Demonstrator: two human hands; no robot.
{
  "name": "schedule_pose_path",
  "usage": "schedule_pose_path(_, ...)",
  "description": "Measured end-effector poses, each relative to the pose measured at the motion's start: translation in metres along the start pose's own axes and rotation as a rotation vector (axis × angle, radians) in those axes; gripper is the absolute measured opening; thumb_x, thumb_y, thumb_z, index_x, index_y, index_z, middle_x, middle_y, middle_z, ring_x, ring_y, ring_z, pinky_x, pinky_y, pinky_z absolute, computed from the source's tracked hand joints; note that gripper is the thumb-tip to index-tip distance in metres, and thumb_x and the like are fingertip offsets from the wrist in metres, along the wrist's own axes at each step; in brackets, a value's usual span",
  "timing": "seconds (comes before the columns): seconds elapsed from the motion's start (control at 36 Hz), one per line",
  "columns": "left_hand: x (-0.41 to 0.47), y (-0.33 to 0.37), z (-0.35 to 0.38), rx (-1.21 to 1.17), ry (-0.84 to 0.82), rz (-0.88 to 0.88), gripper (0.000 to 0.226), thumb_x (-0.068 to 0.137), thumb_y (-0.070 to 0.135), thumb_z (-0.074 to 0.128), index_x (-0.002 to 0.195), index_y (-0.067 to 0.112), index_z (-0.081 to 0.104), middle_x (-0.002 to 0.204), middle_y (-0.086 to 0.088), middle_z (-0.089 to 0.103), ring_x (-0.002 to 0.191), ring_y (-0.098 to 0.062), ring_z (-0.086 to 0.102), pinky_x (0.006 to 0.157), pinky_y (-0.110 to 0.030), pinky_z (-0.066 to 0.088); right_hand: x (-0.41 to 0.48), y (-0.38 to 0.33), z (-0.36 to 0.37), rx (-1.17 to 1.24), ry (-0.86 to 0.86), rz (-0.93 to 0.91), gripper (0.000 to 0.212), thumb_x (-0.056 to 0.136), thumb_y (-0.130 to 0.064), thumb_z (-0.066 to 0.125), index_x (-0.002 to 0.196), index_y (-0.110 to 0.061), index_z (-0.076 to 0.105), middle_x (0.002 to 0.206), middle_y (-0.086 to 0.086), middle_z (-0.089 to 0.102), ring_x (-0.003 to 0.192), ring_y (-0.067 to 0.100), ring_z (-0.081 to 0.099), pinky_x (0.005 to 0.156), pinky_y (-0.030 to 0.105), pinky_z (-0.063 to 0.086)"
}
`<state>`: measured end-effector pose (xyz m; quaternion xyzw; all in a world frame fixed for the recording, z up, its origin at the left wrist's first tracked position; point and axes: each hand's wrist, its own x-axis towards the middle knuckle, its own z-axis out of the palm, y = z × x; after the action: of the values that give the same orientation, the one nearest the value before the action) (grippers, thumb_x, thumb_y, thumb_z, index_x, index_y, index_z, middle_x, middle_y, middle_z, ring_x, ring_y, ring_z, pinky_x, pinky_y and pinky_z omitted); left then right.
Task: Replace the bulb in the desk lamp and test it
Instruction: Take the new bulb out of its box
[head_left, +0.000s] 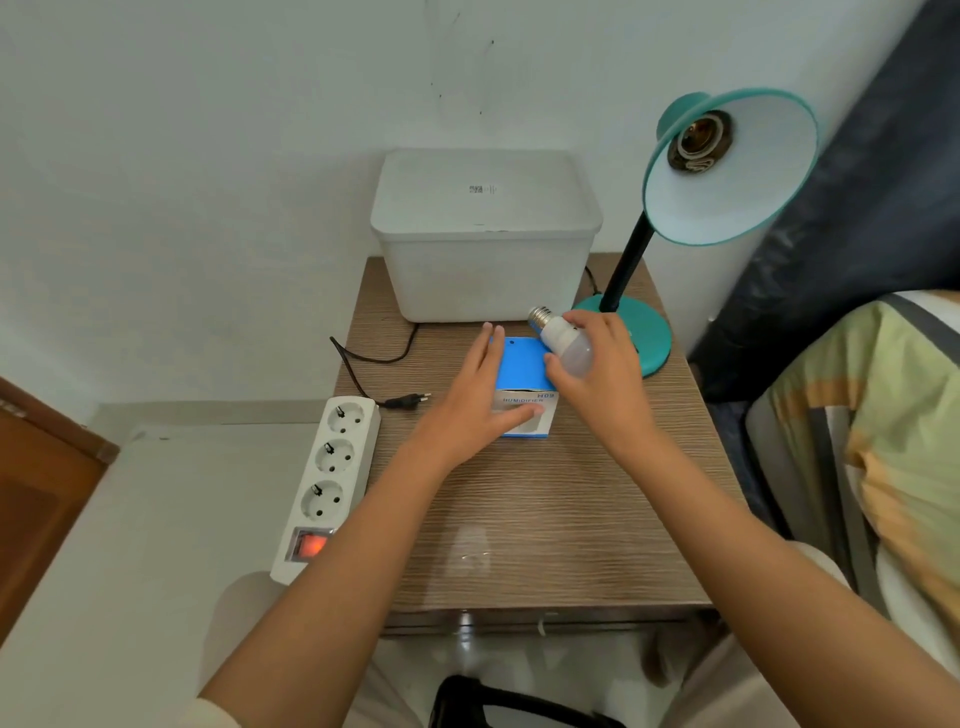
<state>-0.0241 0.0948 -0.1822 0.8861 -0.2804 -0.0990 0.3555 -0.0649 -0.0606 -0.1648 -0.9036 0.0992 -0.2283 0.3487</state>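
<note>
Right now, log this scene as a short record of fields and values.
right hand: holds the white bulb, screw base pointing away
left hand: flat on the blue box
lamp socket: empty
lamp plug: lying on the table, not inserted
power strip: switch glowing, all outlets free
white bin: behind the box, lid on

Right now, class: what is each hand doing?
Left hand: open, lying flat on the blue box, gripping nothing.
Right hand: closed around the bulb, screw base pointing away.
</note>
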Motion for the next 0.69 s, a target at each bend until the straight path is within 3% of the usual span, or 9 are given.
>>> schedule_pose_path(0.31, -0.0015, 0.0066, -0.0025, 0.094, -0.038, -0.028, 0.093, 0.089, 0.045, 0.056, 0.150, 0.015, -0.009, 0.159, 0.003, -0.012, 0.139, -0.018, 0.025, 0.095, -0.032, 0.045, -0.0022, -0.0050, 0.0028, -0.125, -0.002, -0.048, 0.046, 0.080, -0.017, 0.064, 0.124, -0.011, 0.052, 0.118, 0.013, 0.051, 0.106, 0.029, 0.049, 0.091, 0.033, 0.039)
schedule_pose_path(0.39, -0.0003, 0.0075, -0.0034, 0.112, -0.054, -0.032, 0.092, 0.090, 0.044, 0.054, 0.150, 0.014, -0.009, 0.159, 0.000, -0.012, 0.141, -0.019, 0.022, 0.098, -0.033, 0.042, -0.0040, -0.0071, 0.0034, -0.145, 0.012, -0.061, 0.045, 0.080, -0.015, 0.064, 0.123, -0.010, 0.052, 0.118, 0.014, 0.051, 0.106, 0.030, 0.049, 0.090, 0.036, 0.041)
schedule_pose_path(0.69, 0.0016, 0.0065, -0.0034, 0.127, -0.070, -0.051, 0.091, 0.090, 0.044, 0.054, 0.150, 0.014, -0.008, 0.159, 0.000, -0.010, 0.139, -0.019, 0.025, 0.097, -0.032, 0.045, -0.0039, -0.0086, 0.0056, -0.084, 0.033, 0.038, 0.049, 0.077, -0.015, 0.070, 0.122, -0.011, 0.052, 0.120, 0.013, 0.049, 0.107, 0.030, 0.048, 0.088, 0.028, 0.036)
